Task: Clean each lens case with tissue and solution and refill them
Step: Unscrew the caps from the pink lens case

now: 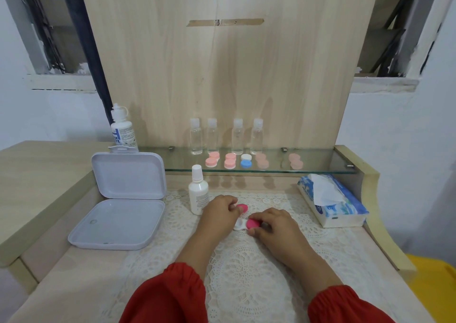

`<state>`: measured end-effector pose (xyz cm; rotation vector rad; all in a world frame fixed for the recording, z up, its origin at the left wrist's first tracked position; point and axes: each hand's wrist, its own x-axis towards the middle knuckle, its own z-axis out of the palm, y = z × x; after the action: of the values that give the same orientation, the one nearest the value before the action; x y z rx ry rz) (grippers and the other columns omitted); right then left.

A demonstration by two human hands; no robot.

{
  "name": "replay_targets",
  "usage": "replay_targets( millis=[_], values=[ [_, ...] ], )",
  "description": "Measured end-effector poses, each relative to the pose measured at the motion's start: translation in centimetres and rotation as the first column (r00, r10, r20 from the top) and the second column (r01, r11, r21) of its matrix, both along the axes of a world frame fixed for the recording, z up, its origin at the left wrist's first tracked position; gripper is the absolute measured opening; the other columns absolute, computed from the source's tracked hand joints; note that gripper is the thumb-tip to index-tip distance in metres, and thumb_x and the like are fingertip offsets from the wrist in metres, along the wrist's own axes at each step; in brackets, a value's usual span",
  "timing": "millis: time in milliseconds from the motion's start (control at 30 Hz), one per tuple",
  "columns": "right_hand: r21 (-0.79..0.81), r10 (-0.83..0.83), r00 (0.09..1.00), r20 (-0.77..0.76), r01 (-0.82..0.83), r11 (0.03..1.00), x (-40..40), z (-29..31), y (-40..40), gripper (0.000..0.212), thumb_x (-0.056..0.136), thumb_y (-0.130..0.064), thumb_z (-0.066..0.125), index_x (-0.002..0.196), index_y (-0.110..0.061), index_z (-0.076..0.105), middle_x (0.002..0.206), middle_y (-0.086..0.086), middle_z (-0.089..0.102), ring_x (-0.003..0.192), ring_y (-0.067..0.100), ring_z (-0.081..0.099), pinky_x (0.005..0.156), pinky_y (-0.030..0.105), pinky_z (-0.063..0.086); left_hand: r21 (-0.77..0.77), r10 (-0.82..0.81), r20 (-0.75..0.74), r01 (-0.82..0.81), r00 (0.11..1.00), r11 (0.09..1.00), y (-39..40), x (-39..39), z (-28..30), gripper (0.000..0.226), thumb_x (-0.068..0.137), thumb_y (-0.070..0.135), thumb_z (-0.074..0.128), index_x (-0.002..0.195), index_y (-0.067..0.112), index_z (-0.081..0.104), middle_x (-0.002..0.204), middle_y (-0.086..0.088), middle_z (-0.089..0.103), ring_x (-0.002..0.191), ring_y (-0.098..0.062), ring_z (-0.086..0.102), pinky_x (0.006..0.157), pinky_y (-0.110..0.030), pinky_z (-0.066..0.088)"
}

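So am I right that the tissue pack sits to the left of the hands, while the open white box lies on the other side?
Not quite: the head view shows the tissue pack to the right of the hands, by the right hand. The open white box lies on the other side, left of the left hand.

Both forearms reach forward from red gathered sleeves, hands close together but not touching. Left hand [218, 211]: fingers curled, thumb and fingertips pinching the loose pink cap [242, 208], palm turned down. Right hand [274, 226]: knuckles up, fingers curled around the other pink cap [253, 223], which sits on the lens case [240, 224]; wrist angled inward toward the left hand.
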<state>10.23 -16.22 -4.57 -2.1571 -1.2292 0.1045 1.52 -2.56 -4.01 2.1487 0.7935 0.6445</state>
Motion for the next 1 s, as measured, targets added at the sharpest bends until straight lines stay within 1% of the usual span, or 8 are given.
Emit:
replay_targets(
  millis=[100,200,300,400,533,633,800,1000],
  values=[
    [0.001,0.001,1.000,-0.001,-0.001,1.000,0.0,0.0,0.0,0.038,0.088,-0.041,0.062,0.125,-0.035,0.060,0.105,-0.014,0.057,0.104,0.010,0.043,0.096,0.032,0.036,-0.085,-0.023,0.055,0.028,0.998,0.996,0.0,-0.9,0.2,0.032,0.097,0.018,0.053,0.128,0.013,0.060,0.125,-0.001,0.061,0.109,-0.011,0.056,0.088,-0.017,0.041],
    [0.018,0.006,1.000,-0.011,-0.006,1.000,-0.1,0.0,-0.2,0.039,0.088,-0.041,0.063,0.126,-0.036,0.060,0.100,-0.016,0.055,0.102,0.009,0.043,0.094,0.032,0.037,-0.108,-0.106,0.072,0.114,0.992,0.988,0.1,-2.3,0.2,0.028,0.092,0.022,0.063,0.118,0.015,0.064,0.107,0.003,0.062,0.090,-0.004,0.056,0.071,-0.005,0.041],
    [0.009,0.008,1.000,0.000,-0.008,1.000,-0.2,0.1,-0.2,0.039,0.088,-0.043,0.063,0.126,-0.035,0.060,0.101,-0.016,0.055,0.103,0.009,0.043,0.095,0.032,0.037,-0.029,-0.167,0.003,0.167,0.986,0.986,-0.1,-3.4,0.1,0.028,0.080,0.022,0.076,0.107,0.018,0.068,0.099,0.002,0.057,0.084,-0.004,0.054,0.072,-0.007,0.041],
    [0.003,0.000,1.000,0.007,0.000,1.000,-0.3,0.1,-0.2,0.038,0.087,-0.043,0.063,0.124,-0.035,0.060,0.102,-0.015,0.056,0.102,0.009,0.044,0.095,0.032,0.038,0.017,-0.160,0.004,0.160,0.987,0.987,-0.3,-3.4,-0.1,0.021,0.079,0.017,0.076,0.099,0.018,0.070,0.094,0.004,0.055,0.080,-0.002,0.051,0.071,-0.006,0.038],
    [0.072,-0.064,0.995,-0.074,0.069,0.995,-0.5,0.0,-0.1,0.031,0.074,-0.053,0.072,0.096,-0.034,0.061,0.092,-0.015,0.056,0.092,0.004,0.050,0.085,0.030,0.045,0.044,-0.153,0.011,0.153,0.988,0.987,-0.4,-3.1,-0.2,0.019,0.079,0.017,0.076,0.097,0.017,0.071,0.094,0.003,0.056,0.078,-0.003,0.050,0.069,-0.007,0.038],
    [0.053,-0.068,0.997,-0.024,0.069,0.996,-0.3,-0.2,0.2,0.027,0.073,-0.052,0.073,0.085,-0.033,0.059,0.086,-0.015,0.054,0.087,0.006,0.049,0.081,0.029,0.044,0.041,-0.172,0.007,0.171,0.985,0.984,-0.4,-3.1,-0.4,0.020,0.079,0.017,0.076,0.099,0.015,0.072,0.094,0.002,0.057,0.077,-0.002,0.050,0.069,-0.007,0.037],
    [0.019,-0.004,1.000,0.030,0.003,1.000,-0.1,-0.1,0.4,0.028,0.084,-0.040,0.068,0.108,-0.025,0.067,0.096,-0.012,0.055,0.096,0.009,0.046,0.090,0.030,0.039,0.051,-0.202,0.009,0.202,0.979,0.978,-0.2,-3.1,-0.4,0.019,0.081,0.015,0.073,0.100,0.013,0.071,0.086,0.010,0.050,0.075,0.001,0.047,0.068,-0.003,0.034],
    [0.062,0.049,0.994,-0.094,-0.043,0.997,-0.2,-0.2,0.0,0.030,0.088,-0.035,0.063,0.118,-0.035,0.061,0.099,-0.021,0.052,0.101,0.005,0.048,0.097,0.034,0.041,0.051,-0.196,0.011,0.196,0.980,0.979,-0.1,-3.0,-0.6,0.018,0.082,0.017,0.072,0.100,0.016,0.071,0.087,0.011,0.051,0.075,0.001,0.048,0.067,-0.006,0.034]
  ],
)
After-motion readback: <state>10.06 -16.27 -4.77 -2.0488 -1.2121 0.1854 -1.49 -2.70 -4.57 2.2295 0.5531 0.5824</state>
